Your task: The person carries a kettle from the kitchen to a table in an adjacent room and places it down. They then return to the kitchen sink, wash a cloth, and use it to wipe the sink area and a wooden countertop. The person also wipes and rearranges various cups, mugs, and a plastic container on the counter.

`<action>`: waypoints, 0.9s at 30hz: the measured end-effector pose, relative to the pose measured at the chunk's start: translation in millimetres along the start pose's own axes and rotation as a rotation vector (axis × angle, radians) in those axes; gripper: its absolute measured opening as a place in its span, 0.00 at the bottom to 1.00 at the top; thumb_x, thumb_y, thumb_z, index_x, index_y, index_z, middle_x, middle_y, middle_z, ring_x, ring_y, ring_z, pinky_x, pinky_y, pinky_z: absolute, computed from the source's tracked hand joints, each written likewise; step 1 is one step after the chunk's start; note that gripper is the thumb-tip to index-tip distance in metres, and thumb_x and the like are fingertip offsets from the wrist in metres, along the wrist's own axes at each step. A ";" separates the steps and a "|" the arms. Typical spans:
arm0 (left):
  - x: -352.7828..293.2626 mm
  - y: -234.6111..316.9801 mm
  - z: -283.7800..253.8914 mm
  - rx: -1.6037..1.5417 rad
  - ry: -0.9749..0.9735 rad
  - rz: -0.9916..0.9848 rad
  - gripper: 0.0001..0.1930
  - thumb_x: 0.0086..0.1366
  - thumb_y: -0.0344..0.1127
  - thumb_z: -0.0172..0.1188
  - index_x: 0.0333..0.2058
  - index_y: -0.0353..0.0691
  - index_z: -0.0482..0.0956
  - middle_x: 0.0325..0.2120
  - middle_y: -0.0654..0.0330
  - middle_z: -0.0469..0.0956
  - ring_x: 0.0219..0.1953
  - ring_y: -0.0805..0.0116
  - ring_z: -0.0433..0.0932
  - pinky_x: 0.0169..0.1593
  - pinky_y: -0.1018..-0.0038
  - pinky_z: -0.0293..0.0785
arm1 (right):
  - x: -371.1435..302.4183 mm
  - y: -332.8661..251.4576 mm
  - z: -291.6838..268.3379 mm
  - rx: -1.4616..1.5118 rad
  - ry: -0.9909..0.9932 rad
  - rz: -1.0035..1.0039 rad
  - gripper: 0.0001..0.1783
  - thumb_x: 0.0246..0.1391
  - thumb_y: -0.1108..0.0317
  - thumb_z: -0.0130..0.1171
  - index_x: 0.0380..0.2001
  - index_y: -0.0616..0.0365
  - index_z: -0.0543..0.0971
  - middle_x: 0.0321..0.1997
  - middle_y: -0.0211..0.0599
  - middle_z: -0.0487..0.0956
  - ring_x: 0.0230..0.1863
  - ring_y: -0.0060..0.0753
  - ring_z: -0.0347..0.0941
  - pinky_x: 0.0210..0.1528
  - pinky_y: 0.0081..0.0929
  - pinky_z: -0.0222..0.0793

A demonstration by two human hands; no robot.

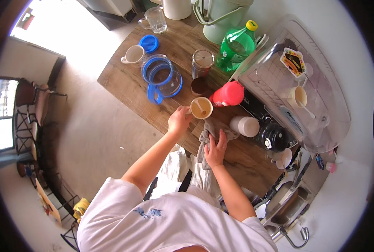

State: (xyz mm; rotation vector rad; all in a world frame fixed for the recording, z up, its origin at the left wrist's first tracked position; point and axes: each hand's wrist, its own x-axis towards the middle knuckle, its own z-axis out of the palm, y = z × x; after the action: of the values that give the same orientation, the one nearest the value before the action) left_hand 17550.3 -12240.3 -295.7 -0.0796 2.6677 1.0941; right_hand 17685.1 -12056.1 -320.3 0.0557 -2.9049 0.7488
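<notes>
Near the table's front edge, the left hand's fingers close on the handle of the mug, probably stiff, breakable and best held there, while the right hand's fingers spread over the soft-looking cloth.

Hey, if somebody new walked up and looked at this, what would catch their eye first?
Probably the bright red bottle near the middle of the wooden table, and the green bottle with a yellow cap farther back. Left of them stands a clear pitcher with blue trim. Nearer the person, the left hand is at a mug's handle and the right is on a gray cloth.
</notes>
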 end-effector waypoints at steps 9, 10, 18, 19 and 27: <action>-24.3 -64.2 -59.1 -0.164 -0.194 0.138 0.12 0.57 0.37 0.66 0.39 0.40 0.82 0.28 0.52 0.79 0.29 0.59 0.80 0.34 0.68 0.75 | 56.0 -34.0 63.0 0.245 0.189 0.338 0.21 0.51 0.67 0.55 0.50 0.60 0.74 0.59 0.53 0.69 0.62 0.53 0.63 0.63 0.44 0.57; -27.3 -63.2 -71.9 -0.172 -0.237 0.125 0.12 0.57 0.36 0.66 0.39 0.39 0.82 0.27 0.51 0.79 0.28 0.59 0.80 0.34 0.68 0.74 | 64.6 -36.3 67.8 0.423 0.227 0.368 0.20 0.52 0.68 0.54 0.49 0.61 0.75 0.56 0.53 0.72 0.60 0.52 0.65 0.63 0.40 0.58; -24.2 -53.2 -127.0 -0.274 -0.343 0.285 0.07 0.57 0.32 0.65 0.32 0.36 0.79 0.24 0.51 0.77 0.26 0.54 0.76 0.32 0.66 0.72 | 95.7 -76.0 56.1 1.978 -0.133 1.190 0.23 0.62 0.53 0.45 0.53 0.56 0.75 0.54 0.35 0.77 0.55 0.34 0.72 0.58 0.32 0.68; -21.9 -50.3 -127.7 -0.274 -0.351 0.278 0.07 0.57 0.32 0.65 0.32 0.36 0.79 0.24 0.52 0.77 0.26 0.54 0.76 0.32 0.66 0.72 | 93.6 -85.5 51.0 1.974 -0.154 1.082 0.24 0.64 0.49 0.46 0.53 0.54 0.75 0.53 0.37 0.77 0.55 0.31 0.72 0.57 0.33 0.68; -14.5 -35.5 -123.6 -0.267 -0.237 0.242 0.07 0.56 0.31 0.66 0.33 0.36 0.81 0.30 0.52 0.80 0.28 0.55 0.78 0.33 0.69 0.75 | 55.0 -72.7 39.7 0.645 0.003 0.739 0.20 0.63 0.55 0.51 0.45 0.62 0.79 0.41 0.48 0.80 0.44 0.42 0.77 0.51 0.35 0.68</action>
State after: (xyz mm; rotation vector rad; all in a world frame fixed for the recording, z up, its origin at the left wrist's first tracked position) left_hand 17543.0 -12352.5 -231.6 0.3123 2.3527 1.4306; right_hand 17630.7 -12139.0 -311.9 -0.9762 -2.5037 1.7427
